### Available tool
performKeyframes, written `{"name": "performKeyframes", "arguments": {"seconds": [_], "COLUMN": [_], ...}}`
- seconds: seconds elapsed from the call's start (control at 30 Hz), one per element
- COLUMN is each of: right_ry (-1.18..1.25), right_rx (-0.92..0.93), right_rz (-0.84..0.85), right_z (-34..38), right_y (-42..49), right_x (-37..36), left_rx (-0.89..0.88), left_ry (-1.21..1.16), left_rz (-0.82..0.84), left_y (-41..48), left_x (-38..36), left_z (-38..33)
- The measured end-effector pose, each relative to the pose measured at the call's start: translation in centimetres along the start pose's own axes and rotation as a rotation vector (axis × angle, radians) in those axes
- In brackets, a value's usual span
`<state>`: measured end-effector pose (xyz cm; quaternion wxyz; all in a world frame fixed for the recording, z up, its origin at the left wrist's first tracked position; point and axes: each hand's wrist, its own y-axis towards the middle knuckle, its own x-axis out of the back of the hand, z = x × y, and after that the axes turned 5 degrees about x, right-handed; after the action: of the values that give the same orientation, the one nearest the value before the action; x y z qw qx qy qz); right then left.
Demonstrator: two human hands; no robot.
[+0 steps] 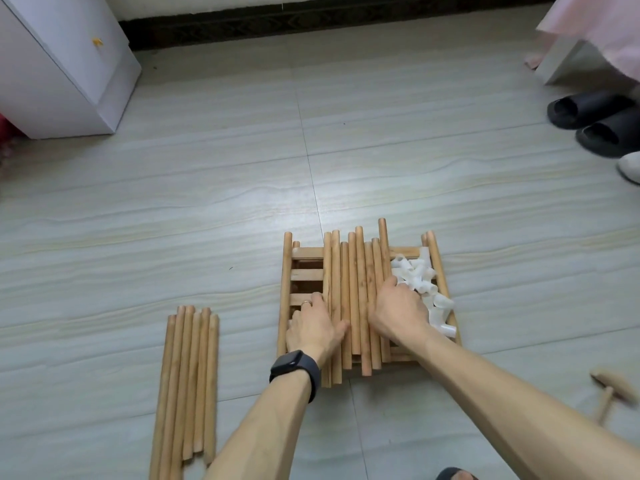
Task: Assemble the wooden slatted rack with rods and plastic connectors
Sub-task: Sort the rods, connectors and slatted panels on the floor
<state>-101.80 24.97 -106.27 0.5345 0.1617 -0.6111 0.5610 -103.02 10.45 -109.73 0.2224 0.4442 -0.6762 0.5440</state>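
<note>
Atop the slatted panel (306,252), my left hand (313,327) lies flat, right hand (398,310) curls over rods (358,271) — lengthwise, pointing away

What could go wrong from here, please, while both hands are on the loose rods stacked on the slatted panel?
1. The rods lie loose and uneven under the left hand and right hand; some could roll off the slatted panel onto the floor.
2. The white connectors are piled right beside the right hand; a sweep might scatter them.
3. The mallet lies close by on the right and could get knocked.
</note>
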Motion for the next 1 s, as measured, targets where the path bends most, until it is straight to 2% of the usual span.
{"name": "performKeyframes", "arguments": {"seconds": [0.23, 0.53, 0.8, 1.0], "right_ry": [0.01, -0.121, -0.174, -0.104], "right_rx": [-0.049, -0.005, -0.053, -0.023], "right_rz": [0.014, 0.002, 0.023, -0.047], "right_z": [-0.4, -0.5, 0.6, 0.6], "right_y": [1.5, 1.3, 1.6, 2.1], "right_x": [-0.3, -1.1, -1.0, -2.0], "left_rx": [0.007, -0.013, 0.03, 0.022], "left_ry": [-0.116, 0.149, 0.197, 0.086], "left_rz": [-0.009, -0.142, -0.115, -0.1], "left_y": [0.5, -0.5, 0.0, 0.6], "left_x": [0.5, 0.4, 0.5, 1.0], "left_z": [1.4, 0.0, -0.3, 0.3]}}
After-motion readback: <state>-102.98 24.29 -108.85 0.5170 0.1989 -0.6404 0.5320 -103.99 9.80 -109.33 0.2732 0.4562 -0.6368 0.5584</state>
